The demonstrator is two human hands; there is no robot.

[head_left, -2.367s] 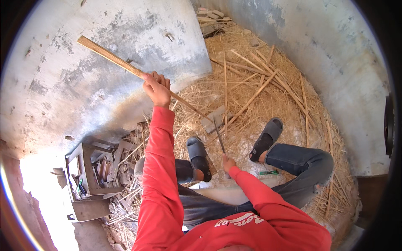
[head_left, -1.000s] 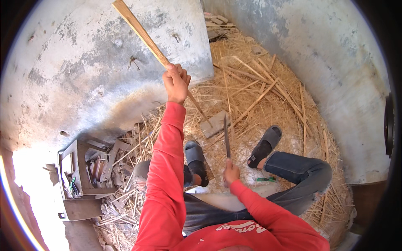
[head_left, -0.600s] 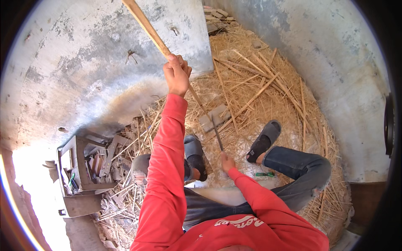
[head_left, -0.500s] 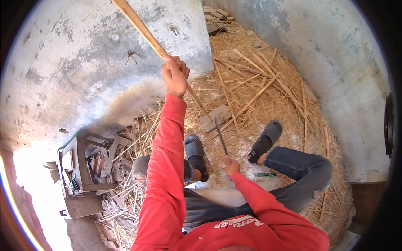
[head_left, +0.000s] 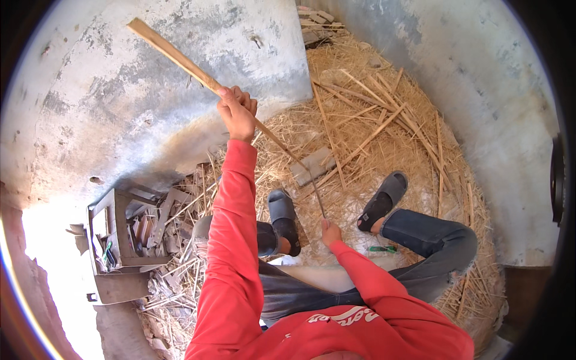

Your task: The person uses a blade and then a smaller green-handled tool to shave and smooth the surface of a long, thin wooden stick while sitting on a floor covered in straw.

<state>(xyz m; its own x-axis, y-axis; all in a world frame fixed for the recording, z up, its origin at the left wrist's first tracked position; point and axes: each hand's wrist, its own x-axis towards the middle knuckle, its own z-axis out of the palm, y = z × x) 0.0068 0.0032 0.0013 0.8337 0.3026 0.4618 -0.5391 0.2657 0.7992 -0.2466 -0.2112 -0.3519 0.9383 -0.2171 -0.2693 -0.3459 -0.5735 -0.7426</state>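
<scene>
Nearest the grey block: right hand (head_left: 330,231) gripping a thin dark blade (head_left: 317,195), tip raised toward the flat grey stone block (head_left: 313,165).
Beside the block: two grey slippers (head_left: 384,198) on the straw litter (head_left: 384,138).
Above the block: left hand (head_left: 237,111) closed around a long pale bamboo strip (head_left: 198,75), lower end slanting down to the block.
Change: strip has swung from steep back to a flatter slant; blade has stayed close by.
Meaning: likely repositioning between cuts.
Left of the block: open metal toolbox (head_left: 117,240).

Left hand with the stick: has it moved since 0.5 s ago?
Yes. The left hand has dropped slightly and the long wooden stick now lies flatter, its far end swung left across the grey concrete wall.
</scene>
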